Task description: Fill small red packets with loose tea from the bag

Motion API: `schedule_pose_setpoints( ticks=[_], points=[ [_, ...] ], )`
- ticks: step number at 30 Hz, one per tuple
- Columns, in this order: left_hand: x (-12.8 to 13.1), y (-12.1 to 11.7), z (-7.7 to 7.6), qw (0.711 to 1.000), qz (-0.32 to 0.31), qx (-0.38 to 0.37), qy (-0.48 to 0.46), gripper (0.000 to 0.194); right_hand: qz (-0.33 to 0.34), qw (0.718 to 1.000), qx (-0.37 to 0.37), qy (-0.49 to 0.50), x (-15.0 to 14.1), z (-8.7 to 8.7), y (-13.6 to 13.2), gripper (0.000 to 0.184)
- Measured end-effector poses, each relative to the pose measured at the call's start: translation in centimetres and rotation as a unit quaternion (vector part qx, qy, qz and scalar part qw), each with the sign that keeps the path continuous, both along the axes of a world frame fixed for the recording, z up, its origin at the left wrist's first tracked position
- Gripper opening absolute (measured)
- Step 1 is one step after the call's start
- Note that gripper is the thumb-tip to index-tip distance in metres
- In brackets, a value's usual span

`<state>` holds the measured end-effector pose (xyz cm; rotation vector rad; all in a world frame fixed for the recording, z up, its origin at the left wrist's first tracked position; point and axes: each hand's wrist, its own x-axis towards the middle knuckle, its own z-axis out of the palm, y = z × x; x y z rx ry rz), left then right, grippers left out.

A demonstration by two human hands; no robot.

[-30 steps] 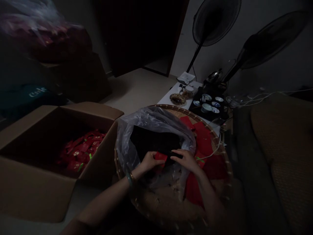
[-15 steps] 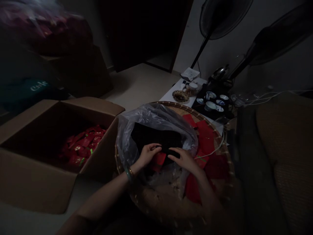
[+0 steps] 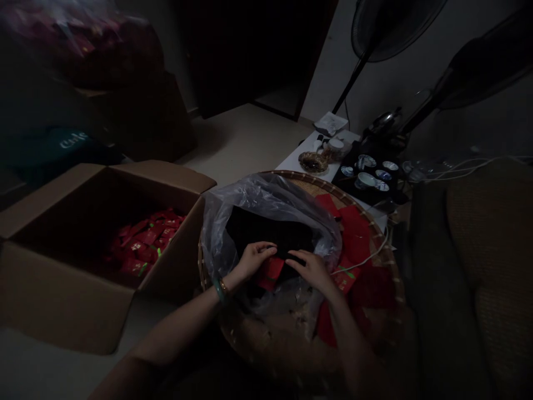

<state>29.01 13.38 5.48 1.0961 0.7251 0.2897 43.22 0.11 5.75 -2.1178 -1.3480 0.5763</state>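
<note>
My left hand (image 3: 255, 260), with a green bangle and a gold-coloured bracelet at its wrist, is closed on the upper edge of a small red packet (image 3: 271, 272). My right hand (image 3: 308, 268) is at the packet's upper right corner, thumb and fingertips drawn close together; what they pinch is too dark to make out. Both hands are over an open clear plastic bag (image 3: 262, 191) with a dark mass (image 3: 270, 230) inside. The bag lies in a round woven bamboo tray (image 3: 283, 347). Flat red packets (image 3: 356, 236) are spread along the tray's right side.
On the left, an open cardboard box (image 3: 175, 272) contains many red packets (image 3: 145, 239). Behind the tray, a low white table (image 3: 287, 161) bears cups (image 3: 366, 180) and a dark tray. Two standing fans (image 3: 391, 28) are at the back right. A white cord (image 3: 370, 255) crosses the tray's rim.
The right thumb and fingertips have come closer together and nearer the packet. The left hand keeps its hold. The whole view has shifted slightly.
</note>
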Motion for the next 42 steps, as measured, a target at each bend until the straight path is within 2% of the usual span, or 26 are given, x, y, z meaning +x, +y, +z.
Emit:
schedule_pose_setpoints(
  ticks=[7,11,13,16,21,28,33,42],
  points=[
    [0.2,0.2,0.0,1.0,-0.011,0.018,0.019,0.044,0.001,1.0,0.003,-0.002,0.3,-0.6,-0.1,0.036],
    [-0.3,0.4,-0.4,0.998,-0.063,-0.003,0.017,0.063,-0.009,1.0,0.021,0.015,0.4,-0.9,-0.1,0.034],
    [-0.7,0.3,-0.8,0.995,-0.09,-0.029,0.013,0.066,-0.02,0.999,0.034,0.021,0.4,-0.7,-0.1,0.034],
    [-1.2,0.3,-1.3,0.993,-0.107,-0.048,0.016,0.059,-0.022,0.998,0.05,0.032,0.6,-0.2,-0.2,0.039],
    [-1.5,0.7,-1.3,0.993,-0.092,-0.064,0.025,0.062,-0.01,0.996,0.063,0.057,1.4,0.1,-0.7,0.039],
    [-1.6,0.2,-1.0,0.993,-0.109,-0.039,0.022,0.046,0.013,0.999,0.035,0.038,0.6,0.2,-0.6,0.035],
    [-1.7,-0.2,-1.2,0.992,-0.116,-0.039,0.01,0.043,0.003,0.999,0.029,0.02,0.1,0.1,-0.4,0.033],
    [-1.6,-0.2,-1.5,0.992,-0.107,-0.058,0.013,0.038,0.021,0.998,0.067,-0.004,0.2,0.0,-0.8,0.03]
  ],
)
